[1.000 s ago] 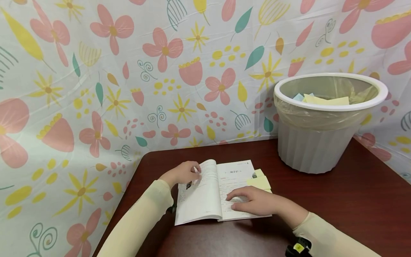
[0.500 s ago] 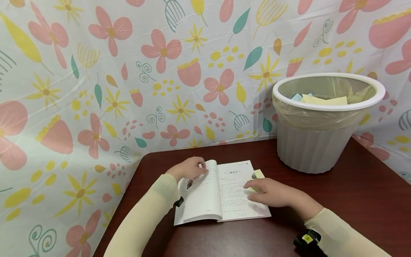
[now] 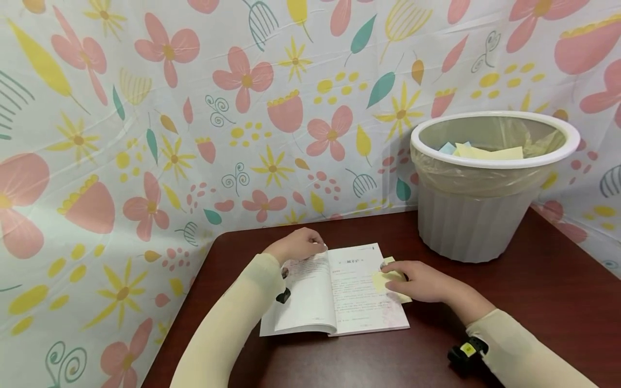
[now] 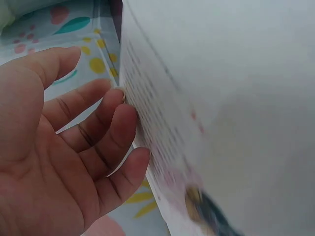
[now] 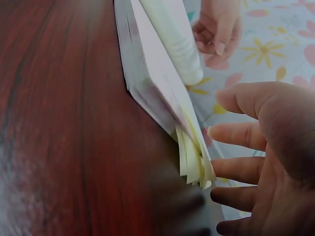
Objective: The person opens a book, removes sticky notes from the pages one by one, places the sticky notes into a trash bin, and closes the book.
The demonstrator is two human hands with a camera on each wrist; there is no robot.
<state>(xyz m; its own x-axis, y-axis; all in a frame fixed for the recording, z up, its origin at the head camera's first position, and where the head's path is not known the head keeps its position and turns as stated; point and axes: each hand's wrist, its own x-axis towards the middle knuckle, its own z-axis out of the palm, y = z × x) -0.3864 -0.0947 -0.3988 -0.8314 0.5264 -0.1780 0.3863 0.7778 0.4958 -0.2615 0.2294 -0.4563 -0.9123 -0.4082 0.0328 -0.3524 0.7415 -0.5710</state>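
Note:
An open book (image 3: 359, 315) with printed pages lies on the dark red table. Over the top of its left page is my left hand (image 3: 298, 245). The left wrist view shows that hand (image 4: 64, 132) with loosely bent fingers, their tips right at the page edge and the thumb apart. Pale yellow sticky notes (image 3: 383, 281) stick out past the book's right edge, several of them layered in the right wrist view. Beside these notes (image 5: 191, 157) my right hand (image 5: 275, 167) has its fingers extended and spread, fingertips close against the paper.
A grey ribbed bin (image 3: 473, 221) with a white rim and plastic liner stands at the table's back right. Yellow paper (image 3: 490, 153) and blue paper (image 3: 447, 148) show inside it. A floral curtain (image 3: 194, 124) hangs behind the table (image 3: 514, 307).
My left hand has shifted right and back across the left page toward the spine. My right hand has moved from the lower right page out to the sticky notes at the book's edge.

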